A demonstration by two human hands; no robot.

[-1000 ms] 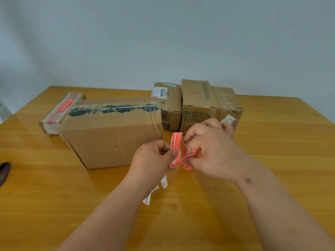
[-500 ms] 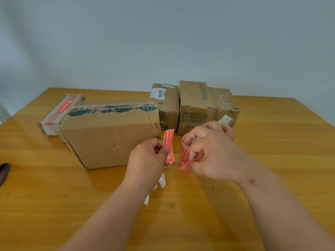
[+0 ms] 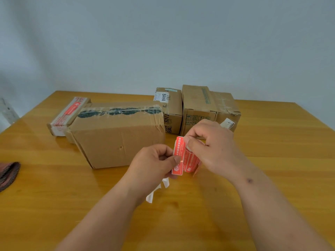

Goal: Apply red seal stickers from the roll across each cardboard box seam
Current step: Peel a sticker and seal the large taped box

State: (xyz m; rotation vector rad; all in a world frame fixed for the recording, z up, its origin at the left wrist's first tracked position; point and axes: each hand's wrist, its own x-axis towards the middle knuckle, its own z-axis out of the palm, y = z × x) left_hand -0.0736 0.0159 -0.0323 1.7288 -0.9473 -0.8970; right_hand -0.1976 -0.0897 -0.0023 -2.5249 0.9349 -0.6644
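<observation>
1. My left hand is curled, thumb pressed against the face of a red seal sticker, pinching it against the fingers behind; grip closed on the sticker, nothing loose about it
2. My right hand is curled round the sticker roll, thumb and forefinger meeting at the roll's top edge just beside the upper end of the sticker; whether those two fingertips also nip the sticker's top corner I cannot tell
3. The sticker stands nearly upright between the two hands, long and narrow, red with white print running down it and a white mark near the bottom; its left edge shows pale
4. The roll sits touching the sticker's right side, red outer wrap with white print, held above the wooden table, not resting on it
5. White backing strip trails down from under my left hand, ragged and twisted, hanging over the tabletop
6. Both hands are in front of the large box, near its right front corner; that box carries clear tape with a dark green pattern along its top seam
7. Behind it on the left lies a flat box with a red sticker already across its top
8. Further back: a box labelled BAHA, then two more boxes pushed together at the right
9. Dark fabric item at the table's left edge, partly out of view
</observation>
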